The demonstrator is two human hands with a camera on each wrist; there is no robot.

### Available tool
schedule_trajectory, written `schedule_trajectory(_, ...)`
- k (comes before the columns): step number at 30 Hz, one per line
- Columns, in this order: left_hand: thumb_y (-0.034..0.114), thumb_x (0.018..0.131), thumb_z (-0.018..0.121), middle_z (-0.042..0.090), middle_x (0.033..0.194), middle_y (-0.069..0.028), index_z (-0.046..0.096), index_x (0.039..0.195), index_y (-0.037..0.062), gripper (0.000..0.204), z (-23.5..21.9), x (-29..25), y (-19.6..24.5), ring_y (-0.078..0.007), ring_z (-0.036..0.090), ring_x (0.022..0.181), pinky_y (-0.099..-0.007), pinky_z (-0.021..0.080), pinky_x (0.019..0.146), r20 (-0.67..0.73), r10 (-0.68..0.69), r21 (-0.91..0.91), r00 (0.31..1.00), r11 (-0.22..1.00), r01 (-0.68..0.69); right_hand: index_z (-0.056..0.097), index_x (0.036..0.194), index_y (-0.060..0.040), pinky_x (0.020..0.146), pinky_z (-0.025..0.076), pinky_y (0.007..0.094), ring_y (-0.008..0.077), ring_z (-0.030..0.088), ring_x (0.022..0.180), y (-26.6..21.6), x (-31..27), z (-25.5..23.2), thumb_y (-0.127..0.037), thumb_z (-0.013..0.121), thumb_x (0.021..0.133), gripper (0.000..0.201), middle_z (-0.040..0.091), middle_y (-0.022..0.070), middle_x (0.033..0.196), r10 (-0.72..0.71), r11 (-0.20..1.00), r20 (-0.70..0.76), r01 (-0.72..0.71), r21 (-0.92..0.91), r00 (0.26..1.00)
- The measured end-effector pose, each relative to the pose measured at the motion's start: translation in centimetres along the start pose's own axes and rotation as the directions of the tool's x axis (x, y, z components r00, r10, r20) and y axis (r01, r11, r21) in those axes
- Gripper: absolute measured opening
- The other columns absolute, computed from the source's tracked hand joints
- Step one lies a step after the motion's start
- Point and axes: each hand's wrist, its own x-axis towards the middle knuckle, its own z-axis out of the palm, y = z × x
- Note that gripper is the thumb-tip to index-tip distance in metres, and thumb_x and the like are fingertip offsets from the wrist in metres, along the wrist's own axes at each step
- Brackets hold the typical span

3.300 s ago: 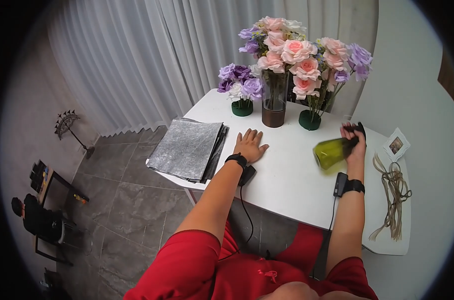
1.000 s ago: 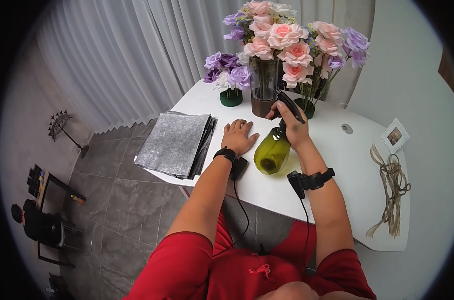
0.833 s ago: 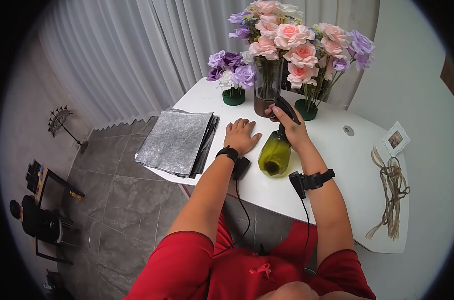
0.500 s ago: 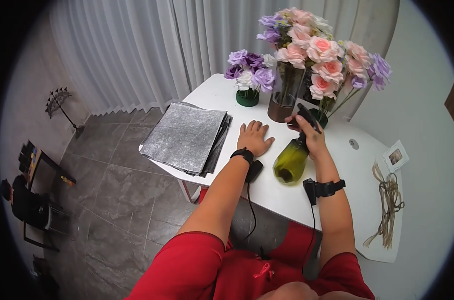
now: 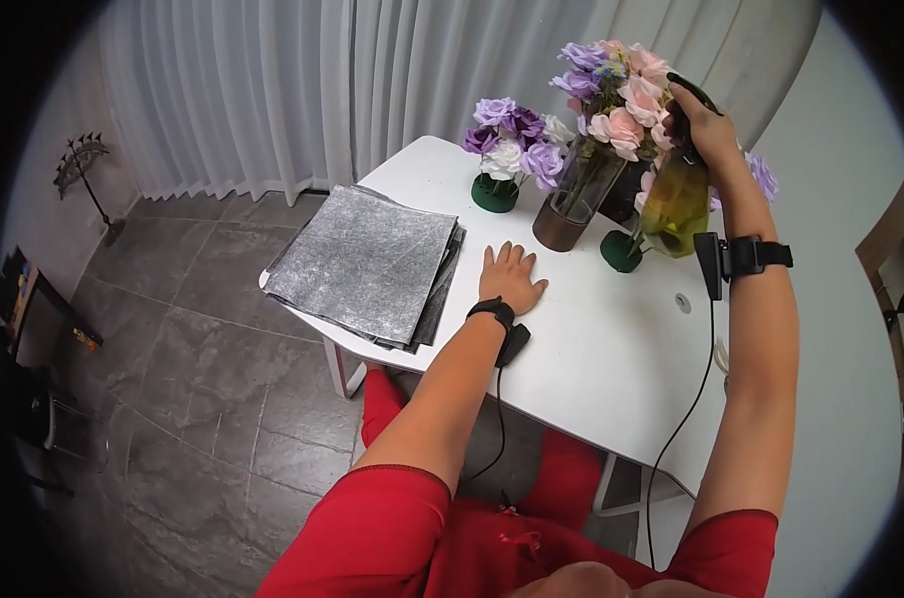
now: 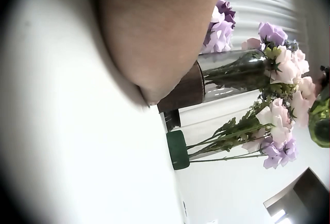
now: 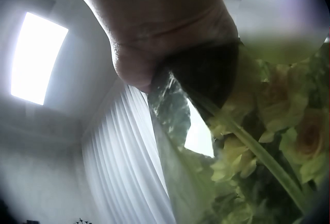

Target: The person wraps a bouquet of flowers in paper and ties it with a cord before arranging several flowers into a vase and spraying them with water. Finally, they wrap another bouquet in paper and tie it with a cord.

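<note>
My right hand (image 5: 709,128) grips a green see-through spray bottle (image 5: 674,211) by its black spray head, raised in front of the pink and purple roses (image 5: 626,105). The bottle hides part of the right-hand bunch, whose green round base (image 5: 621,251) stands on the table. Through the bottle wall (image 7: 185,188), yellowish blooms show in the right wrist view. Left of it is a clear glass vase (image 5: 589,179) with a brown base. Flat on the white table rests my left hand (image 5: 513,281), fingers spread and holding nothing.
A stack of silvery grey sheets (image 5: 367,261) lies left of my left hand. Behind stands a small purple and white flower arrangement (image 5: 512,145) in a green base. A black cable (image 5: 659,468) hangs from the right wrist camera. Curtains (image 5: 272,90) hang behind the table.
My right hand has lifted the spray bottle from low over the table's middle, up and right to the flowers. My left hand stays on the table. The head view has turned.
</note>
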Motion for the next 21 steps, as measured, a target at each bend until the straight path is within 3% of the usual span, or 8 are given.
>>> schedule_trajectory(4, 0.045, 0.086, 0.053, 0.044, 0.133, -0.0098, 0.05, 0.128, 0.0113, 0.054, -0.4, -0.1, -0.1, -0.0247, 0.03, 0.132, -0.0495, 0.019, 0.11, 0.0, -0.009, -0.036, 1.0, 0.999, 0.009, 0.062, 0.089, -0.003, 0.058, 0.045, 0.0237, 0.0113, 0.057, 0.06, -1.1, 0.2, 2.3, -0.034, 0.062, 0.087, 0.031, 0.062, 0.003, 0.073, 0.045, 0.979, 0.039, -0.037, -0.201, 0.998)
schedule_trajectory(6, 0.043, 0.085, 0.054, 0.045, 0.132, -0.0103, 0.052, 0.126, 0.0101, 0.053, -0.3, -0.1, -0.3, -0.0252, 0.03, 0.132, -0.0501, 0.018, 0.11, -0.007, -0.002, -0.077, 1.0, 0.997, 0.002, 0.063, 0.092, -0.0052, 0.061, 0.045, 0.0232, 0.0099, 0.057, 0.066, -1.4, -0.2, 4.0, -0.033, 0.061, 0.088, 0.029, 0.062, 0.0013, 0.079, -0.037, 0.955, 0.23, 0.102, -0.278, 0.973)
schedule_trajectory(10, 0.038, 0.084, 0.055, 0.052, 0.123, -0.0112, 0.059, 0.117, 0.008, 0.045, -0.3, 0.0, -0.9, -0.0258, 0.037, 0.128, -0.0484, 0.02, 0.11, -0.106, -0.039, -0.197, 0.994, 0.98, 0.018, 0.065, 0.09, -0.0032, 0.058, 0.043, 0.0276, 0.0116, 0.054, 0.063, 0.8, 0.4, 8.0, -0.031, 0.06, 0.086, 0.029, 0.06, 0.0011, 0.073, -0.019, 0.921, 0.268, 0.122, -0.37, 0.963)
schedule_trajectory(14, 0.03, 0.085, 0.057, 0.067, 0.09, -0.013, 0.069, 0.09, 0.0022, 0.031, -1.7, 0.0, -1.6, -0.0284, 0.06, 0.098, -0.0428, 0.039, 0.098, -0.236, -0.162, -0.477, 0.958, 0.878, 0.03, 0.065, 0.094, 0.0026, 0.064, 0.045, 0.0302, 0.0165, 0.059, 0.068, 4.8, 1.9, 11.5, -0.038, 0.06, 0.084, 0.042, 0.064, 0.0081, 0.077, 0.134, 0.872, 0.321, 0.042, -0.487, 0.938)
schedule_trajectory(16, 0.028, 0.085, 0.056, 0.066, 0.083, -0.0147, 0.068, 0.09, 0.0014, 0.03, -2.2, -0.4, -1.8, -0.0303, 0.063, 0.08, -0.039, 0.049, 0.081, -0.066, -0.327, -0.801, 0.943, 0.58, 0.146, 0.066, 0.092, 0.0033, 0.068, 0.047, 0.0326, 0.0213, 0.062, 0.072, 7.4, 3.8, 12.6, -0.045, 0.06, 0.082, 0.05, 0.066, 0.0116, 0.08, 0.066, 0.787, 0.302, 0.137, -0.602, 0.951)
schedule_trajectory(17, 0.027, 0.086, 0.055, 0.066, 0.078, -0.0157, 0.066, 0.088, 0.0013, 0.028, -2.2, -0.4, -1.9, -0.0311, 0.064, 0.073, -0.0378, 0.05, 0.068, -0.135, -0.353, -0.818, 0.926, 0.567, 0.097, 0.066, 0.091, 0.0035, 0.071, 0.047, 0.0333, 0.0238, 0.063, 0.075, 7.3, 3.4, 13.2, -0.047, 0.06, 0.081, 0.052, 0.067, 0.0136, 0.082, 0.121, 0.744, 0.312, 0.122, -0.657, 0.942)
schedule_trajectory(19, 0.027, 0.086, 0.055, 0.066, 0.079, -0.0156, 0.066, 0.087, 0.0014, 0.028, -2.4, -0.4, -1.9, -0.0311, 0.064, 0.073, -0.0378, 0.05, 0.068, -0.108, -0.371, -0.836, 0.922, 0.536, 0.118, 0.066, 0.09, 0.004, 0.073, 0.047, 0.034, 0.0269, 0.064, 0.076, 7.1, 2.9, 14.4, -0.048, 0.059, 0.081, 0.053, 0.068, 0.0159, 0.083, 0.171, 0.64, 0.293, 0.12, -0.759, 0.941)
schedule_trajectory(21, 0.028, 0.087, 0.055, 0.065, 0.078, -0.0154, 0.065, 0.085, 0.0013, 0.028, -2.7, -0.5, -1.9, -0.0312, 0.063, 0.073, -0.0382, 0.049, 0.068, -0.085, -0.384, -0.863, 0.92, 0.49, 0.125, 0.066, 0.09, 0.0035, 0.073, 0.047, 0.0339, 0.0264, 0.064, 0.076, 6.8, 2.7, 15.1, -0.048, 0.059, 0.081, 0.053, 0.067, 0.0155, 0.082, 0.157, 0.683, 0.287, 0.105, -0.723, 0.945)
